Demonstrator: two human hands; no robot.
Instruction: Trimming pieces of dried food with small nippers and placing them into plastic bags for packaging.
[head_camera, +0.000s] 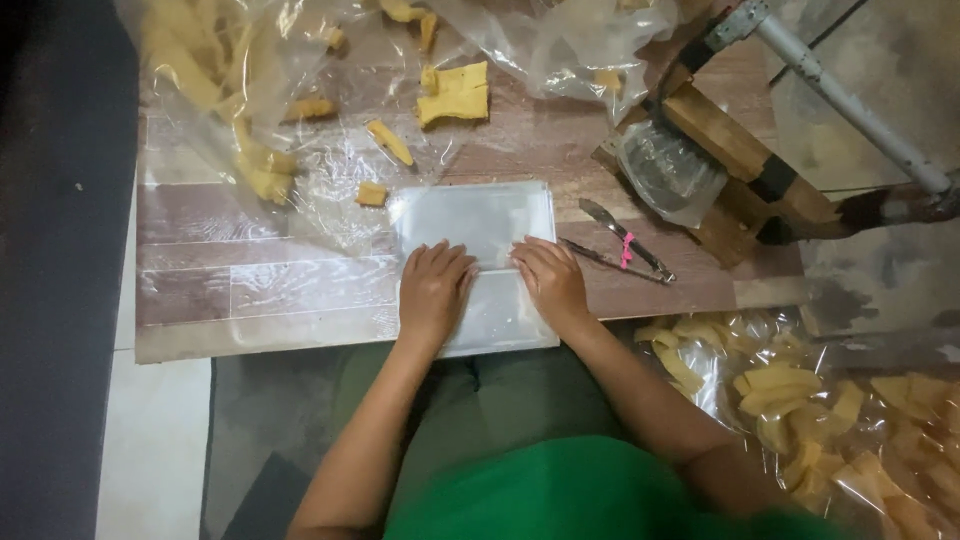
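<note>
A stack of clear flat plastic bags (470, 215) lies on the low wooden board (260, 290) in front of me. My left hand (433, 285) rests palm down on the near left part of the stack, fingers slightly curled. My right hand (550, 280) presses on the stack's near right part, fingers bent at the bags' fold. Both hands touch the plastic; neither lifts anything.
Metal tongs (620, 250) with a pink band lie right of the bags. Yellow snack pieces (455, 95) sit on loose plastic sheeting at the back. A wooden device with a metal arm (740, 150) stands at right. Packed bags of yellow pieces (800, 400) lie lower right.
</note>
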